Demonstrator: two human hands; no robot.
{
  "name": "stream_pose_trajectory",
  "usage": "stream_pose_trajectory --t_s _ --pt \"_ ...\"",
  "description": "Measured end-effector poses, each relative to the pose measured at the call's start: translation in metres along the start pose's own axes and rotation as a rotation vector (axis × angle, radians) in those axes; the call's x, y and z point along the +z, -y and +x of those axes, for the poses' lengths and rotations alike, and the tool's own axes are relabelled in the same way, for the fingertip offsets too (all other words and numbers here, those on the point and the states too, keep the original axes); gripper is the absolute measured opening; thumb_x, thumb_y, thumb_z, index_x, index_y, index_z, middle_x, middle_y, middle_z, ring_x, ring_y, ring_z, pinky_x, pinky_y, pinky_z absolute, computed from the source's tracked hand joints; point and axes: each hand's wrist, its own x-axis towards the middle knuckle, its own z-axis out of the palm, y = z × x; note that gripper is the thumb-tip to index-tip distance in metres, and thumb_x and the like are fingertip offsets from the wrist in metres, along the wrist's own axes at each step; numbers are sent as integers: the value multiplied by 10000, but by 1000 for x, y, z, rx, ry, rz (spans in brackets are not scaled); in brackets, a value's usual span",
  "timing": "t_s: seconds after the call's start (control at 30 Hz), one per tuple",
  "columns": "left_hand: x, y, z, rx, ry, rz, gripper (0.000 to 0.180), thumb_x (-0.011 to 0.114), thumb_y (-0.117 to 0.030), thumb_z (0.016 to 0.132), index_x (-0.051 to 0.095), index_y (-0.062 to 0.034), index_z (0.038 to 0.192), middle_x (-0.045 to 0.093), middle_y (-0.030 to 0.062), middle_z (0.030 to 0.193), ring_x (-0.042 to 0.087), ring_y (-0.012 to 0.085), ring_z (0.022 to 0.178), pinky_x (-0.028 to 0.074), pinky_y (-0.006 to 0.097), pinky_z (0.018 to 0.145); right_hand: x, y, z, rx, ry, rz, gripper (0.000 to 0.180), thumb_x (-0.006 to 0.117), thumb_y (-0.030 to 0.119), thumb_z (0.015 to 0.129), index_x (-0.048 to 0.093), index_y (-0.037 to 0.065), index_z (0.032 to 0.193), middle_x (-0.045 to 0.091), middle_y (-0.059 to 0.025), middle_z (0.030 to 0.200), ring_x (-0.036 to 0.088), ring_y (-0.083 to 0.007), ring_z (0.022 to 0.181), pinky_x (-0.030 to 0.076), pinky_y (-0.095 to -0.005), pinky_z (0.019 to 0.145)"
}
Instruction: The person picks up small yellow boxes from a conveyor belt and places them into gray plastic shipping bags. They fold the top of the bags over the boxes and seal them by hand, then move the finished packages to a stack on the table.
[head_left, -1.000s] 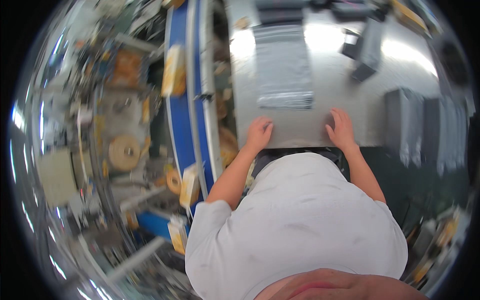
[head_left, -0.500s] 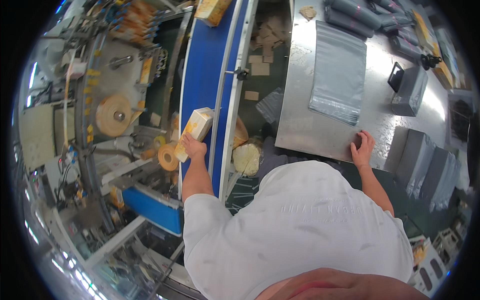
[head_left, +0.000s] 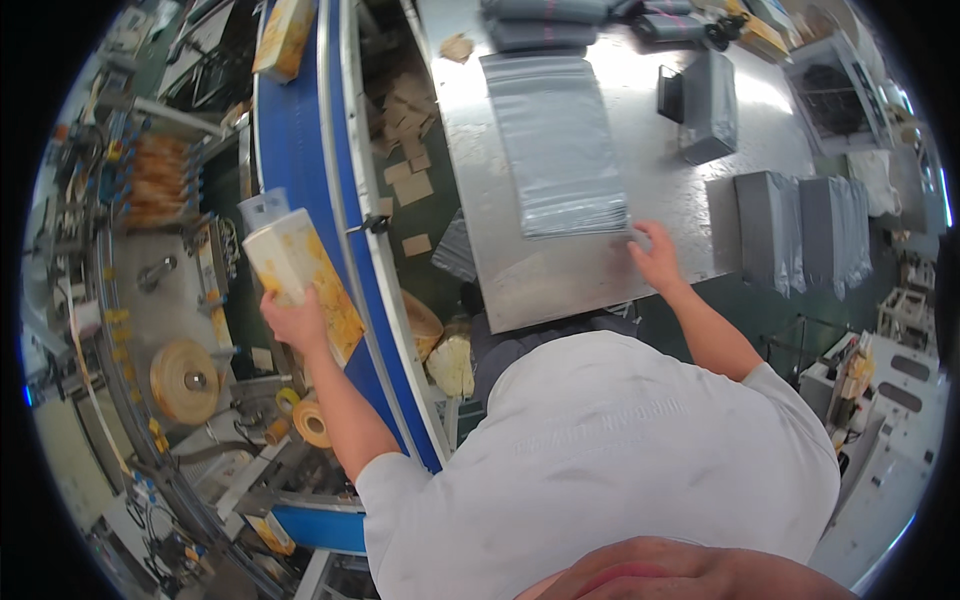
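Note:
My left hand (head_left: 296,322) grips a long white-and-yellow carton-shaped pack (head_left: 305,275) over the blue conveyor belt (head_left: 300,150), fingers at its left side and the pack tilted. A clear plastic piece (head_left: 264,207) shows at its far end; whether it belongs to the pack I cannot tell. My right hand (head_left: 657,260) is at the near right corner of a flat stack of grey plastic bags (head_left: 557,145) on the metal table (head_left: 500,290). Its thumb and forefinger are apart beside that corner; contact with the bags is unclear.
Another yellow-and-white pack (head_left: 285,40) lies farther up the belt. Rolled grey bags (head_left: 545,30) and a grey block-shaped package (head_left: 710,108) are on the table. Wrapped grey bundles (head_left: 770,230) stand at its right edge. A metal rail (head_left: 345,150) runs along the conveyor.
My left hand has lifted the pack from the belt and tilted it. My right hand has moved to the bag stack's corner. The whole view has turned rightward.

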Motion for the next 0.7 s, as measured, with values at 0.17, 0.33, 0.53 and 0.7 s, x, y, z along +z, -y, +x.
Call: stream_pose_trajectory --t_s 0.17,0.33,0.53,0.7 --pt "-4 -125 -76 72 351 -1022 765 836 -81 842 360 -63 1440 542 154 1383 569 275 1278 450 408 1124 -3 61 35 -137 185 397 459 758 126 917 612 40 1344 674 -152 1282 669 -298 1178 531 -402 1031" --pt "72 -261 -244 4 1051 -919 716 835 -81 864 418 -4 1441 596 141 1357 617 256 1214 497 397 1064 -4 74 42 -81 263 594 778 772 229 935 385 54 1586 538 -213 1490 530 -356 1375 461 -443 1132" --pt "150 -291 -270 85 869 -876 779 793 -101 931 354 -36 1572 619 158 1388 604 249 1262 521 377 1035 -10 33 21 130 424 342 778 767 301 934 410 73 1587 527 -221 1501 491 -436 1389 416 -482 1168" --pt "149 -332 -224 -21 1012 -1004 733 791 -103 923 431 -61 1560 666 81 1230 649 208 1128 540 373 968 5 -12 87 -233 285 100 644 718 260 931 525 149 1535 529 -80 1546 438 -406 1442 384 -513 1184"
